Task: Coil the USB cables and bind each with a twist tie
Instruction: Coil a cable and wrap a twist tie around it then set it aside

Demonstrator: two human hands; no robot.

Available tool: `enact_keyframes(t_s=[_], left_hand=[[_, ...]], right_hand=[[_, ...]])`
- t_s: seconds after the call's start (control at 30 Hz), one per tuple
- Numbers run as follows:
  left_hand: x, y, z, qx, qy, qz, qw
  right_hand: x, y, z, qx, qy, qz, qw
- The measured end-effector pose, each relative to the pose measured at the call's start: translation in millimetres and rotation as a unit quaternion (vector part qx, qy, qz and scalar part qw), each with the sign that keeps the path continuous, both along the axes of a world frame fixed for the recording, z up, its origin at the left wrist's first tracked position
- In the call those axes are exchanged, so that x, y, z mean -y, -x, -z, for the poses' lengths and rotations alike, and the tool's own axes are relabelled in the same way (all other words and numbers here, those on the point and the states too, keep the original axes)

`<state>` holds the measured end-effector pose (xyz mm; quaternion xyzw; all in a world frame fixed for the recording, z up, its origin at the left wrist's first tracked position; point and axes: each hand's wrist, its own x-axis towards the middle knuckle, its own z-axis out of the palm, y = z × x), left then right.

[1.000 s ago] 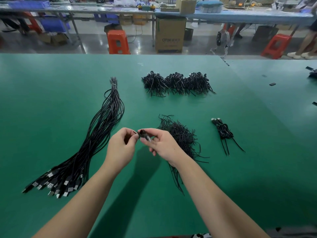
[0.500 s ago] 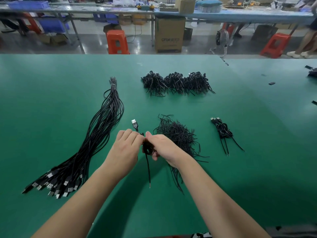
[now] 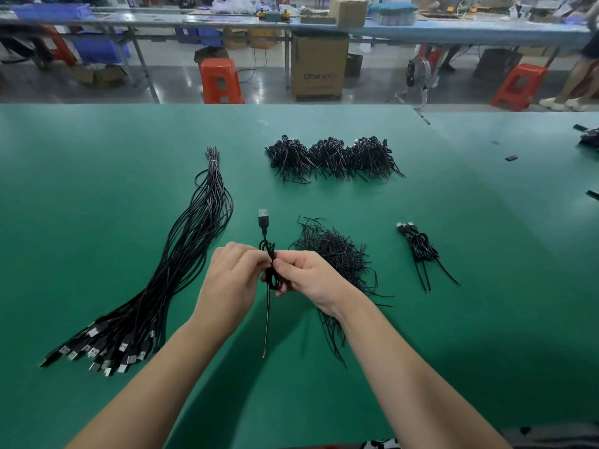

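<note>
Both hands (image 3: 233, 280) pinch the coiled cable (image 3: 271, 267) (plug up).

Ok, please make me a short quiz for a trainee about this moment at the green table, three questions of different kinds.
1. True or false: both hands grip the coiled cable.
2. Where do the loose twist ties lie? A) beside the right hand B) left of the uncoiled cable bundle
3. Fill in: the held cable's USB plug points ___ from the person.

Key: 1 true; the left hand grips it too. 2 A. 3 away.
</note>
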<state>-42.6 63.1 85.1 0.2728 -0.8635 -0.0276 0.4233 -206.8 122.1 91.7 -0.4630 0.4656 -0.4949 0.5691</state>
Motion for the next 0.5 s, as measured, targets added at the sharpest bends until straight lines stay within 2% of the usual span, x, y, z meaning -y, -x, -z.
enact_keyframes(t_s=[0.1, 0.2, 0.5], left_hand=[[1.8, -5.4, -4.6, -0.055, -0.085, -0.029, 0.994], [3.2, -8.2, -6.8, -0.068, -0.148, -0.034, 0.986], [7.9, -7.7, -0.7, -0.078, -0.21, -0.015, 0.975]], right_hand=[[-1.8, 7.5, -4.2, 0.03, -0.003, -0.035, 0.999], [-3.2, 14.5, -5.3, 0.036, -0.006, -0.055, 0.998], [-3.0, 23.4, -5.5, -0.008, -0.017, -0.076, 0.997]])
